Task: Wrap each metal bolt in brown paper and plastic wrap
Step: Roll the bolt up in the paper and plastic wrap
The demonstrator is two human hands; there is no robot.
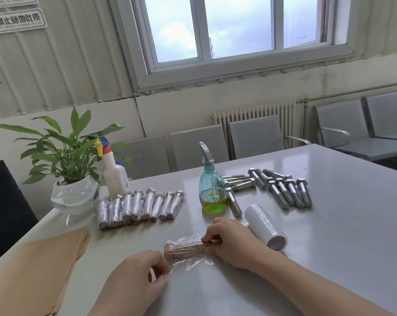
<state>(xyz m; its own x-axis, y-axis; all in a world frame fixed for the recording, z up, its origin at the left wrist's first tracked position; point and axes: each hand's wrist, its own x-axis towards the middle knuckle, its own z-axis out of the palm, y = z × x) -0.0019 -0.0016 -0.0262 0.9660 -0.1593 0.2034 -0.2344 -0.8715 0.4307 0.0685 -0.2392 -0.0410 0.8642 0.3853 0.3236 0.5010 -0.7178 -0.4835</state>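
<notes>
From the head view: near the front edge of the white table [329,247], a brown-paper-wrapped bolt [185,248] lying crosswise under a loose sheet of plastic wrap [193,262], metal wholly hidden by paper; right hand [229,242] curled over its right end, fingers pinching paper and film there, end itself covered by the fingers; left hand [138,273] clenched on the film's left corner, fingertips tucked out of sight, film edges hard to trace against the glossy top; just right of the right hand, roll of plastic wrap [265,226], its near end partly behind the wrist; farther back, bare bolts [284,190] in a loose cluster, several partly hidden behind a teal spray bottle [213,192]; to the left, a row of finished wrapped bolts [140,205], count unclear where overlapping; brown paper sheets [44,265] cut off by the lower left frame; potted plant [74,179] and white spray bottle [113,172] at the far left edge.
</notes>
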